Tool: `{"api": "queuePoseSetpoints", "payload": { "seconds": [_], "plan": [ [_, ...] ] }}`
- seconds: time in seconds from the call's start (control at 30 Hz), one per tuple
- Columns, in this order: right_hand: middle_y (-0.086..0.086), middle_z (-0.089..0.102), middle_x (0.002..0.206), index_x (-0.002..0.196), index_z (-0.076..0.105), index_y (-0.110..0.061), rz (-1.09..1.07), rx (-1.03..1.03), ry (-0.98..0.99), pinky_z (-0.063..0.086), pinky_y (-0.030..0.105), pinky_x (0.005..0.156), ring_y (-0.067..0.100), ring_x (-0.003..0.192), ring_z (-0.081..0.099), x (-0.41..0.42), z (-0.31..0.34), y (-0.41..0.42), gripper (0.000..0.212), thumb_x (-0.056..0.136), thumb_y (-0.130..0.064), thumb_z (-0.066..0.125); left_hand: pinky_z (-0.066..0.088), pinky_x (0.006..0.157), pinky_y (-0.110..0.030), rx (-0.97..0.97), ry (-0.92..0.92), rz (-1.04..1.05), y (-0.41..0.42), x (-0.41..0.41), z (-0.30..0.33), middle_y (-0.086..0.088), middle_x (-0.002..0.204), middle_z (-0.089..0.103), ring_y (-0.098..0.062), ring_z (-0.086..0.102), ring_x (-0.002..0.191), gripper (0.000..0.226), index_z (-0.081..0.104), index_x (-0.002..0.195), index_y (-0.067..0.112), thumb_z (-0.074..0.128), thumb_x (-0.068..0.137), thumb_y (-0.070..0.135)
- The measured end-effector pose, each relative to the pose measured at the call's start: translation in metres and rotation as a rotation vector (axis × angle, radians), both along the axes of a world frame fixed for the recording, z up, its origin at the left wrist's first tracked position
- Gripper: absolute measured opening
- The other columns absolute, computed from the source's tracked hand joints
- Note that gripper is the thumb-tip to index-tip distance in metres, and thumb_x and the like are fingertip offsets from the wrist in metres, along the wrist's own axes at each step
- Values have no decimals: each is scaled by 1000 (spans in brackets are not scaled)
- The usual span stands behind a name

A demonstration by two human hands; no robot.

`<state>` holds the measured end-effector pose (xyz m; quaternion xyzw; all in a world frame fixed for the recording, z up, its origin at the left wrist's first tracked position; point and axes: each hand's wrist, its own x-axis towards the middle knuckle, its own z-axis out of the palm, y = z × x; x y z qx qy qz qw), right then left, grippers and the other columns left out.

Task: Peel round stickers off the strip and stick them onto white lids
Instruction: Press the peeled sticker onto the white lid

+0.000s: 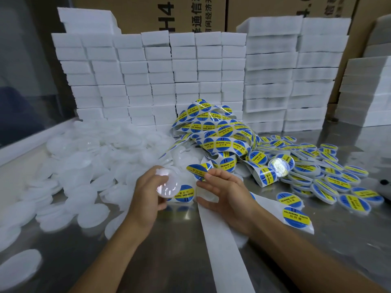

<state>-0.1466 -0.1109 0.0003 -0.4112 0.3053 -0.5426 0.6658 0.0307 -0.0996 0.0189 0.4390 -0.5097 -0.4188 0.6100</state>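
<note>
Nearest, two bare forearms reached in over a shiny grey metal tabletop (169,250), and one long bare white backing strip (222,246) ran from the bottom edge up toward the hands. The left hand (148,199) curled its fingers and thumb round one round white plastic lid (167,182), holding it tilted above the table. The right hand (224,191) pinched one round blue-and-yellow sticker (197,169) between thumb and forefinger, lifted just beside the lid and not touching it, its other fingers loosely bent over the strip. Beneath the two hands lay one more sticker on its backing (185,194). To the left spread a heap of plain white lids (84,166), too many and too blurred to count. To the right lay a pile of stickered lids (330,178), several dozen at least, overlapping; one labelled lid (296,216) sat apart near the right wrist, and one shiny clear disc (278,167) rested on the pile. Between the two heaps rose a tangled mound of sticker strip (215,130), its loops carrying many blue-and-yellow labels. Behind everything stood stacks of white foam blocks (148,81), roughly ten or more layers high across several columns, and behind those brown cardboard cartons (190,13) printed with black characters.
</note>
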Motion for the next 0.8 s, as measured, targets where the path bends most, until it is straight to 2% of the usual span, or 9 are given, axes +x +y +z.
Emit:
{"api": "queuePoseSetpoints", "payload": {
  "seconds": [0.1,0.17,0.23,0.3,0.4,0.53,0.67,0.8],
  "plan": [
    [1,72,89,73,74,-26,-28,20,-39,53,51,94,16,99,71,-2,1,-1,10,67,-19,78,29,37,-18,178,70,-67,-5,-6,-5,-3,61,54,-13,43,44,20,63,77,9,48,88,1],
    [4,73,95,78,75,-24,-42,27,-58,52,51,95,15,98,69,-3,1,-3,9,73,-17,77,41,38,-23,189,77,-77,-4,-6,-5,-10,70,64,-16,57,46,22,66,83,5,48,92,-6],
    [6,73,105,88,74,-21,-48,38,-56,52,51,96,15,100,67,-4,1,-4,15,74,-17,76,54,48,-25,185,73,-45,-4,-5,-8,-7,80,74,-19,70,60,17,67,91,6,55,91,-7],
    [6,72,103,93,74,-18,-73,59,-64,52,51,95,16,100,64,-5,2,-5,23,70,-17,78,58,58,-23,186,77,14,-5,-3,-11,-4,82,76,-20,74,70,17,66,93,10,60,89,-6],
    [2,69,90,91,75,-18,-86,79,-81,53,50,94,14,88,62,-7,2,-6,17,74,-15,78,60,65,-25,217,167,22,-7,-3,-10,-5,84,76,-20,75,79,22,66,91,14,54,93,-4],
    [3,67,87,86,77,-20,-45,43,-27,53,45,91,10,73,64,-5,1,-5,10,77,-16,77,60,67,-24,218,249,-75,-7,-5,-9,-9,90,76,-21,74,83,20,65,106,6,53,94,-4],
    [1,69,79,82,79,-19,-51,15,43,55,38,83,9,72,64,-3,0,-3,21,62,-24,82,59,62,-23,212,267,-82,-6,-4,-10,-11,86,76,-21,75,79,16,66,99,4,62,87,-6],
    [3,74,87,86,79,-17,-71,8,116,55,35,80,9,76,67,-3,-2,-3,25,63,-26,82,60,66,-26,214,257,-108,-6,-3,-10,-14,91,76,-24,74,85,22,65,106,-1,66,84,-4]
  ]
}}
